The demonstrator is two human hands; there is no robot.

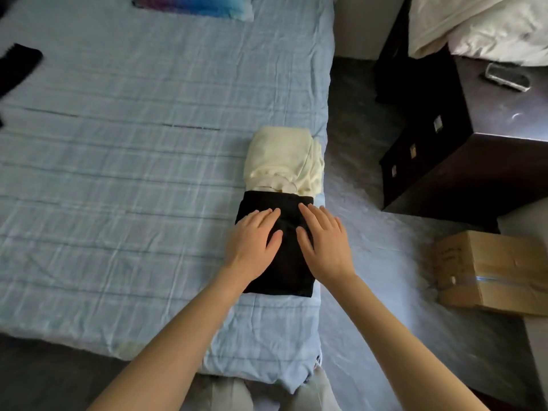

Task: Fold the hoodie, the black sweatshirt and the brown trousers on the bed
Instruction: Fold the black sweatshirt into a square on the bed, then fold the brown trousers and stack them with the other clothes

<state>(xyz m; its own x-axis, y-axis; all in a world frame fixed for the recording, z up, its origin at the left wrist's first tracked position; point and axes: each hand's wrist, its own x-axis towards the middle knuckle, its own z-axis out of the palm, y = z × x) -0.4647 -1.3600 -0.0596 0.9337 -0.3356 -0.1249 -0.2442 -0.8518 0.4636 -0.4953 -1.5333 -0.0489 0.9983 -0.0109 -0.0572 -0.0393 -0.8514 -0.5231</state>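
Observation:
A folded black sweatshirt (289,262) lies as a compact rectangle near the right edge of the bed (118,173). My left hand (252,244) and my right hand (323,244) both rest flat on top of it, fingers straight, pressing it down. Just beyond it sits a folded cream hoodie (284,158), touching the black bundle's far edge. A dark garment (17,66) lies at the far left edge of the bed, partly out of frame; I cannot tell what it is.
A dark wooden nightstand (462,161) stands to the right of the bed, with a cardboard box (489,271) nearer me. A blue patterned pillow (192,4) lies at the head of the bed. White bedding (480,25) is at top right.

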